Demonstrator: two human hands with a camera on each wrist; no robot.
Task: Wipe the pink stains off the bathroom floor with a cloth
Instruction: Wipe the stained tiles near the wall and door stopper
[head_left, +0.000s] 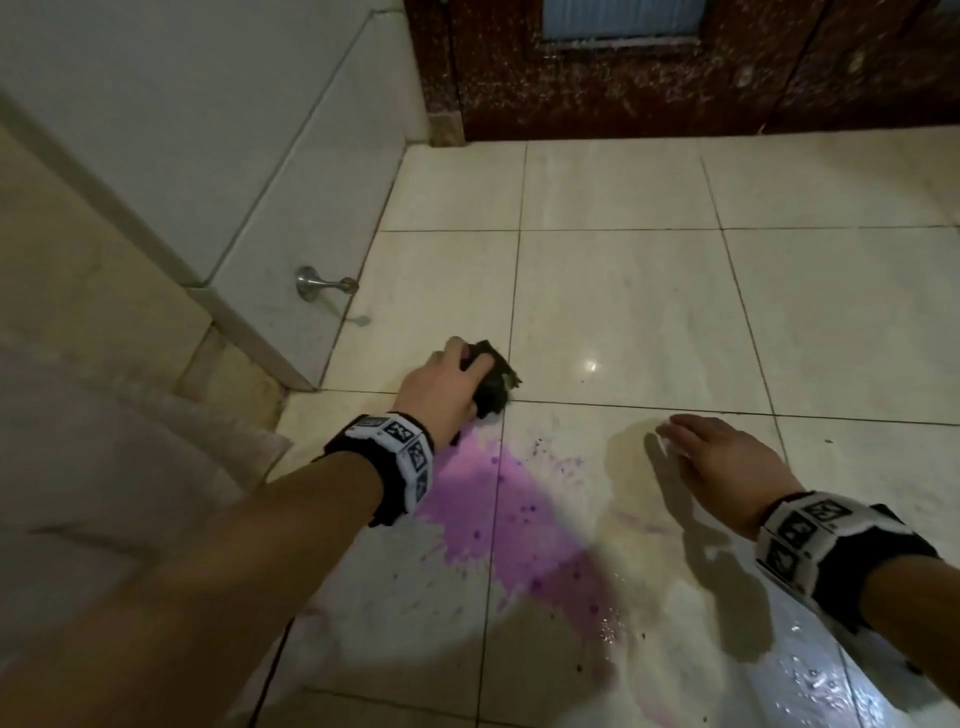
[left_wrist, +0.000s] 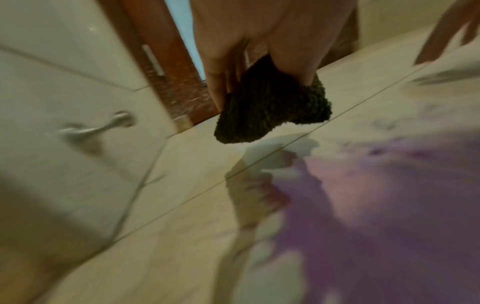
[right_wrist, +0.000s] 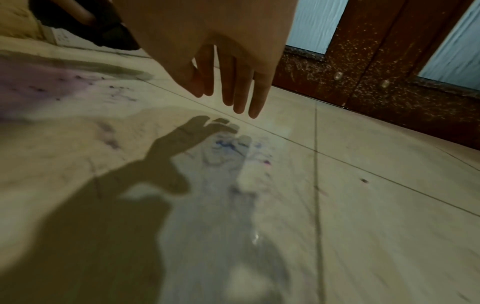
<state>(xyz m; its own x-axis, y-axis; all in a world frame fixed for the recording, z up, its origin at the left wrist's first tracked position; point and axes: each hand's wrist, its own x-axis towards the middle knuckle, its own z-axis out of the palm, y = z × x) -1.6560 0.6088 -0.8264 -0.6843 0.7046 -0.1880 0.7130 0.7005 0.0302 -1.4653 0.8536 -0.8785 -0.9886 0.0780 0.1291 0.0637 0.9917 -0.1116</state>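
Observation:
A large pink stain (head_left: 506, 512) spreads over the pale floor tiles, with dark specks around it; in the left wrist view the stain (left_wrist: 389, 195) lies below and right of my hand. My left hand (head_left: 441, 387) grips a dark bunched cloth (head_left: 493, 382) just beyond the stain's far edge. The left wrist view shows the cloth (left_wrist: 270, 109) hanging from my fingers slightly above the tile. My right hand (head_left: 722, 457) hovers flat to the right of the stain, holding nothing. Its straight fingers (right_wrist: 233, 90) float above a wet, faintly smeared patch (right_wrist: 228, 156).
A white tiled wall (head_left: 291, 171) runs along the left with a metal door stopper (head_left: 322, 283) near the floor. A dark red door (head_left: 675, 67) closes off the far side. Wet, glossy floor (head_left: 810, 670) lies at the lower right.

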